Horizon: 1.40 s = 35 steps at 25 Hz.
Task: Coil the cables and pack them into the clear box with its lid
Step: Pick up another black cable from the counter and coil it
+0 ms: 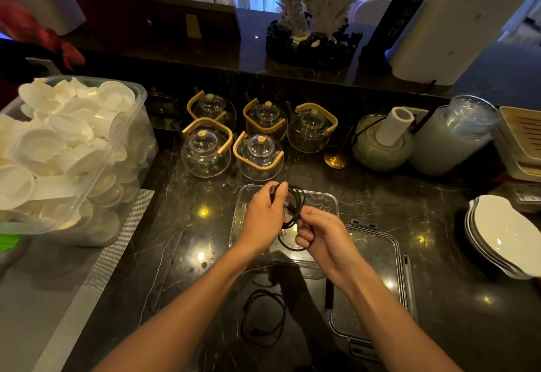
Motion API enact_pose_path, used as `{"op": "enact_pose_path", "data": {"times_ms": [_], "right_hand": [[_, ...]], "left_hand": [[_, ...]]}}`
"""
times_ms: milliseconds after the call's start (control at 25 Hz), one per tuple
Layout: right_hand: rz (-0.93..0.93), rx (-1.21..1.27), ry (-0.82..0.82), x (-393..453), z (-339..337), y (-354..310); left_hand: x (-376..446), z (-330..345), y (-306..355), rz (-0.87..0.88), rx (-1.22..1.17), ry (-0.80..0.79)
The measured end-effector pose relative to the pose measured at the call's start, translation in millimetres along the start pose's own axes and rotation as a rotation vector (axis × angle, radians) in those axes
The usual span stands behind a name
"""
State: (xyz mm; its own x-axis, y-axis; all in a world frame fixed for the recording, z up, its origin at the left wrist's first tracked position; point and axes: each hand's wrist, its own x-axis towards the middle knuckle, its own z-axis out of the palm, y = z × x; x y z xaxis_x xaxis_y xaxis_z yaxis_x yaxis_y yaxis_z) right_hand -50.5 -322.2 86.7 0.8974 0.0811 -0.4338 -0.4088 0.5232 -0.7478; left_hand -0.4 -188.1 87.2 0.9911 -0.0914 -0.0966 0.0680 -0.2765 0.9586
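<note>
The worry here is spring-back: the black cable (292, 210) being wound is thin and looks springy, and its loops are only pinched, not tied. If either grip eases before it goes down into the clear box (328, 200), the coil will likely pop open and spill over the rim. A loose loop hanging below the right hand (319, 232) could also snag the box edge.

The left hand (265, 213) is curled round the top of the bundle, a plug end poking above its fingers; the right hand pinches the lower strands. Both hold the cable just above the open box, which sits on the dark marble worktop (181, 242). The cable is matte black, in several uneven rounds. A second black cable (263, 317) lies loosely looped on the worktop nearer the person, not yet packed. The clear lid (377, 281), with dark clips, lies flat beside the box to the right.
</note>
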Motion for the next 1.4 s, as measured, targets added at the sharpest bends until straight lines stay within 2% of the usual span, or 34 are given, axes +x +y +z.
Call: {"op": "enact_pose_path", "data": {"times_ms": [120,160,280,440,520,600,720,760,840,960,1080,1160,1280,1360,1400], "right_hand": [[-0.016,0.063,-0.020,0.4,8.0,1.8],[-0.039,-0.042,0.038,2.3,12.0,3.0],[-0.195,-0.558,0.295,3.2,21.7,7.4],[-0.586,-1.113,0.408,1.0,8.4,16.9],[-0.704,-1.208,0.434,4.2,2.3,16.9],[-0.661,-0.979,0.451,6.3,1.4,7.7],[-0.426,-0.325,0.418,3.1,2.9,-23.9],[-0.369,-0.183,0.387,0.4,2.9,-34.1],[-0.325,-0.049,0.333,-3.8,1.3,-46.0],[-0.269,0.077,0.336,1.9,-7.9,-49.2],[-0.061,0.101,0.292,18.1,-24.5,-44.9],[0.070,-0.033,0.197,21.8,-27.2,-38.7],[0.104,-0.299,0.044,20.0,-17.6,-29.9],[0.099,-0.313,-0.002,19.4,-12.9,-24.9],[0.105,-0.245,-0.021,18.6,-10.8,-22.6]], "left_hand": [[-0.5,2.3,-4.2,0.027,0.074,-0.001],[-0.2,3.4,-5.5,0.028,0.101,-0.016],[0.2,6.0,-8.1,0.052,0.197,-0.082],[-0.9,8.4,-12.7,0.099,0.265,-0.079],[-1.5,8.7,-18.0,0.085,0.276,-0.086],[-2.7,8.8,-25.3,0.053,0.286,-0.104],[-1.3,2.4,-30.8,-0.049,0.185,-0.066],[0.1,-1.2,-30.4,-0.077,0.150,-0.051],[2.0,-6.4,-25.5,-0.091,0.091,-0.043],[1.9,-9.2,-10.7,-0.026,0.023,-0.033],[-1.7,-8.4,4.5,0.067,-0.005,-0.118],[-2.8,-8.8,9.9,0.110,0.010,-0.167],[-3.8,-9.7,12.0,0.147,0.051,-0.190],[-2.7,-9.4,9.2,0.151,0.059,-0.147],[-1.3,-9.8,7.2,0.142,0.051,-0.117]]}}
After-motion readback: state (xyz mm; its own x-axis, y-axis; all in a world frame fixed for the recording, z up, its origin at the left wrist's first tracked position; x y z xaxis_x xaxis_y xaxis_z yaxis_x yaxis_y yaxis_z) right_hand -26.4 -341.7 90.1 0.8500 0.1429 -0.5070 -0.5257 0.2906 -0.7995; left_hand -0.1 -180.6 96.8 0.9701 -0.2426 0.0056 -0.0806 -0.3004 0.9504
